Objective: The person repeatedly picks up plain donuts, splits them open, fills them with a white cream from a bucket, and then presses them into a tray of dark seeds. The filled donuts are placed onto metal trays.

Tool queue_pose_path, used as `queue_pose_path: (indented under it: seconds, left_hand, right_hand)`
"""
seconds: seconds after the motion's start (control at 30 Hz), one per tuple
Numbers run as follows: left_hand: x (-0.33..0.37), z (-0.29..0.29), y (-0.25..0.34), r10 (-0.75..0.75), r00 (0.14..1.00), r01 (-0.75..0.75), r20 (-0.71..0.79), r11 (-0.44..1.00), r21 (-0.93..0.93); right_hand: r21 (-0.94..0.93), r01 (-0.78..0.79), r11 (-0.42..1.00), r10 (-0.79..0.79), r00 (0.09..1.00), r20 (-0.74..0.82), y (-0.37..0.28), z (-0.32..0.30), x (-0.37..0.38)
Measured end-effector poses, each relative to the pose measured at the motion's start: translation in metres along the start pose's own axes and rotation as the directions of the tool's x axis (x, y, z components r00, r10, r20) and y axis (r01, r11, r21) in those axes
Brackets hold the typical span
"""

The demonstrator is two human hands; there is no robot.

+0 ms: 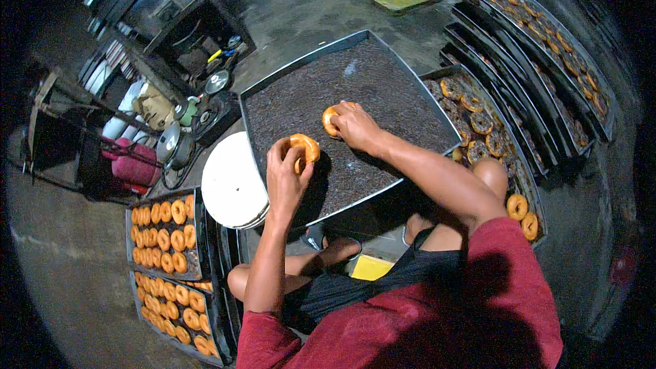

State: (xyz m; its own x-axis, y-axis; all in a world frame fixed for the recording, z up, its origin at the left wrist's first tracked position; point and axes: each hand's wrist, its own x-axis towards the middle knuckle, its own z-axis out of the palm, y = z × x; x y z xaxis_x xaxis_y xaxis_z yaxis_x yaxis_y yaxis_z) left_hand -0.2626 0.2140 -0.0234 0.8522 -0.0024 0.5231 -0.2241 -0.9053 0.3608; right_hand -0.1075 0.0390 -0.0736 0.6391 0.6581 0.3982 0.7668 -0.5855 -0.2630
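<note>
A square metal tray [417,87] spread with dark brown sprinkles [311,92] lies in front of me. My left hand [284,174] is closed on a plain golden doughnut [306,146], gripped at its ring over the tray's left part. Near the tray's middle, my right hand [359,128] has its fingers wrapped round another doughnut [329,121], which is low over or touching the sprinkles; I cannot tell which. The two doughnuts are apart, the right one a little farther away.
Two trays of plain doughnuts [164,239] sit at the left, by a round white lid-like stack [232,179]. On the right, a tray holds sprinkle-topped doughnuts [481,121] beside stacked trays [509,89]. Pots [174,147] and a pink container [137,164] stand at the far left.
</note>
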Motion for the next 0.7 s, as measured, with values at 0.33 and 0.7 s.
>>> queue_pose_path:
  seconds: [0.33, 0.7]
  left_hand:
    - [-0.022, 0.03, -0.003, 0.007, 0.959, -0.039, 0.283, 0.993, 0.107]
    - [-0.024, 0.017, 0.015, 0.109, 0.876, -0.228, 0.47, 0.952, 0.205]
  right_hand:
    - [0.778, -0.027, 0.627, 0.325, 0.917, -0.23, 0.116, -0.185, -0.093]
    - [0.827, -0.46, -0.322, 0.874, 0.191, 0.446, 0.18, -0.064, -0.382]
